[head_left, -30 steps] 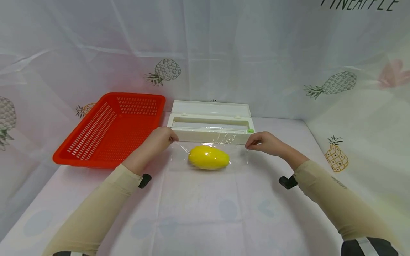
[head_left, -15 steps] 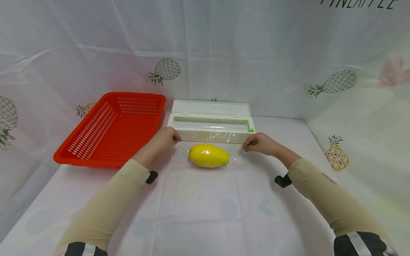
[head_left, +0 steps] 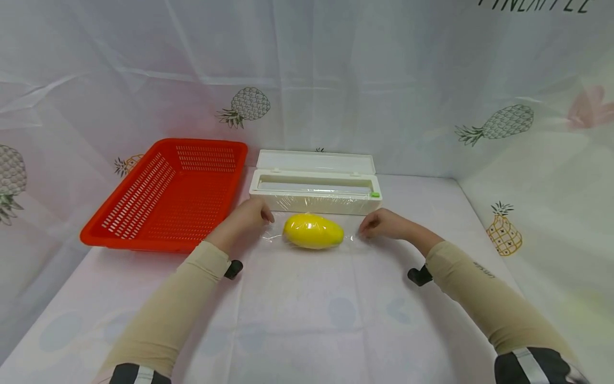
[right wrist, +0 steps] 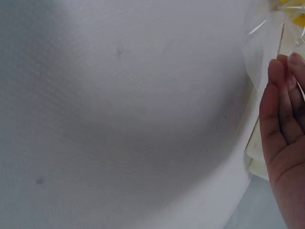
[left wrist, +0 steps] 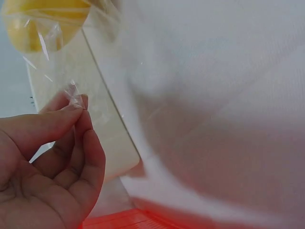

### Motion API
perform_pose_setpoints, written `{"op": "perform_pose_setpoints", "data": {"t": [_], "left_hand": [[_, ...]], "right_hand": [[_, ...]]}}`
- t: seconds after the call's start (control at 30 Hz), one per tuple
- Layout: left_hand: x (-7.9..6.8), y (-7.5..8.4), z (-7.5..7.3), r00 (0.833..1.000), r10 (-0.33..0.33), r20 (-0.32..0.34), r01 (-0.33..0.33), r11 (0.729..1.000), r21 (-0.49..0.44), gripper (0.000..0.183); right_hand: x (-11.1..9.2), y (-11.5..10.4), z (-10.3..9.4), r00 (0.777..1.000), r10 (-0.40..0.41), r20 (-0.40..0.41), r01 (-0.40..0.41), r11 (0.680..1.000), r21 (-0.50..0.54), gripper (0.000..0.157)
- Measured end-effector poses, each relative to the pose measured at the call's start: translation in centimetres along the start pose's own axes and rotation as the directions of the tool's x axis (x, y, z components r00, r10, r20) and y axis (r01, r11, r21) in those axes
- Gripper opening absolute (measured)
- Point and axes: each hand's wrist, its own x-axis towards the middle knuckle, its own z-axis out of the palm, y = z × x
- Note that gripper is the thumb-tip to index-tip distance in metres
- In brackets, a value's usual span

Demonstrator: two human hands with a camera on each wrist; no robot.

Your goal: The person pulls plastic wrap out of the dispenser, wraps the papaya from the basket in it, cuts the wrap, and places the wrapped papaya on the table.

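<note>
A glossy yellow papaya-like fruit (head_left: 313, 231) lies on the table in front of a white cling film dispenser (head_left: 316, 205). Clear cling film (left wrist: 73, 90) covers the fruit and spreads to both sides of it. At its left end, my left hand (head_left: 247, 218) pinches a gathered corner of the film between thumb and fingertips. My right hand (head_left: 385, 224) pinches the film on the other side, thumb against fingers, beside the fruit's greenish tip. In the right wrist view a loose flap of film (right wrist: 257, 43) hangs by the fingertips.
The dispenser's lid (head_left: 315, 161) stands raised at the back, with a green slider (head_left: 375, 194) at its right end. A red perforated basket (head_left: 184, 200) sits at the left, tilted up against the curtain (head_left: 355, 69), close to my left forearm.
Both hands have come closer together and lower, drawing the film in toward the fruit's two ends. The film now lies close over the fruit. Dispenser and basket have stayed put.
</note>
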Motion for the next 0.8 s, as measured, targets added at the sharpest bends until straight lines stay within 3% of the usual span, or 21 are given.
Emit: {"op": "perform_pose_setpoints", "data": {"t": [0.33, 0.63, 0.8], "left_hand": [[0.2, 0.2, 0.6, 0.992, -0.055, 0.109, 0.058, 0.998, -0.028, 0.015], [-0.4, 0.2, 0.9, 0.989, -0.069, 0.131, 0.078, 0.995, -0.065, 0.011], [-0.8, -0.2, 0.8, 0.990, -0.043, 0.131, 0.054, 0.995, -0.086, 0.019]], "right_hand": [[0.2, 0.2, 1.0, 0.988, 0.040, 0.149, -0.046, 0.998, 0.034, 0.011], [-0.5, 0.0, 1.6, 0.988, -0.008, 0.156, 0.002, 0.999, 0.034, 0.012], [-1.2, -0.1, 1.5, 0.993, -0.029, 0.113, 0.029, 1.000, 0.004, 0.013]]}}
